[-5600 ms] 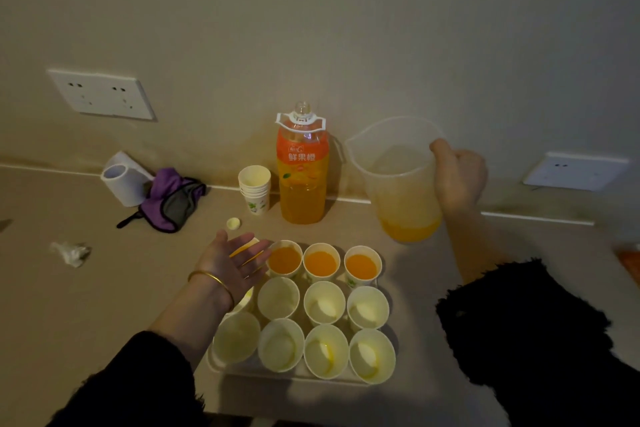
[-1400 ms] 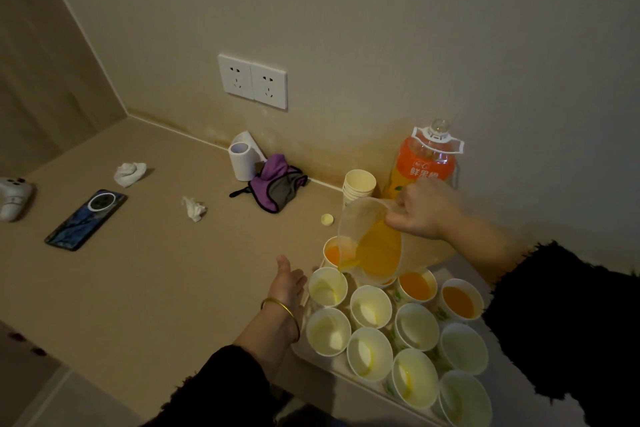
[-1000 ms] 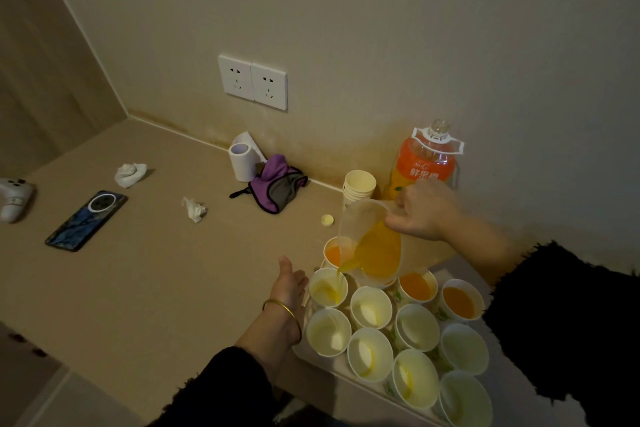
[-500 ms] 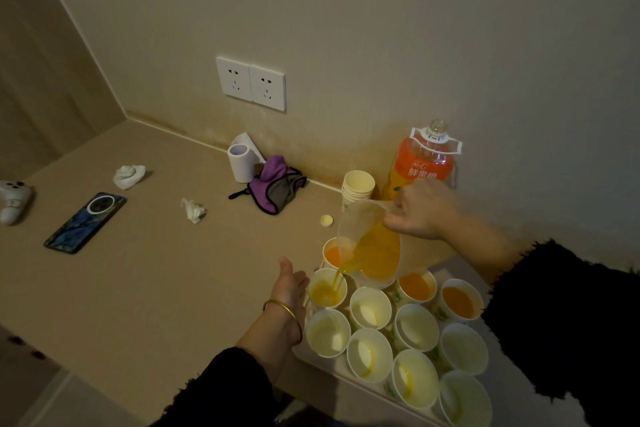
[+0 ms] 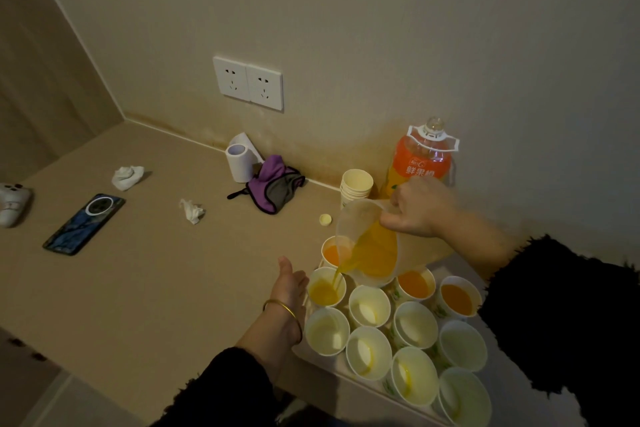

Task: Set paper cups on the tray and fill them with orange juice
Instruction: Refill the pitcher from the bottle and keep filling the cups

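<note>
Several paper cups stand in rows on a white tray [image 5: 313, 359]. My right hand [image 5: 417, 207] grips a clear plastic jug [image 5: 372, 246], tilted left, and a thin stream of orange juice falls into a cup [image 5: 325, 287] at the tray's left edge. That cup is part full. Three cups in the far row hold juice, among them one behind the spout [image 5: 332, 250] and one at the right [image 5: 457, 297]. The other cups look empty. My left hand [image 5: 289, 283] rests flat beside the tray's left side, touching or nearly touching the filling cup, holding nothing.
An open orange juice bottle [image 5: 420, 163] stands by the wall beside a stack of spare cups [image 5: 356, 184]. A bottle cap [image 5: 325, 219], a purple cloth [image 5: 273, 184], a paper roll [image 5: 239, 162], crumpled tissues [image 5: 192, 212], a phone [image 5: 85, 224] and a white controller [image 5: 12, 203] lie to the left.
The view swung left and the jug came from the right to above the tray and tilted. Juice began streaming and the left cup's level has risen. My left hand stays beside the tray.
</note>
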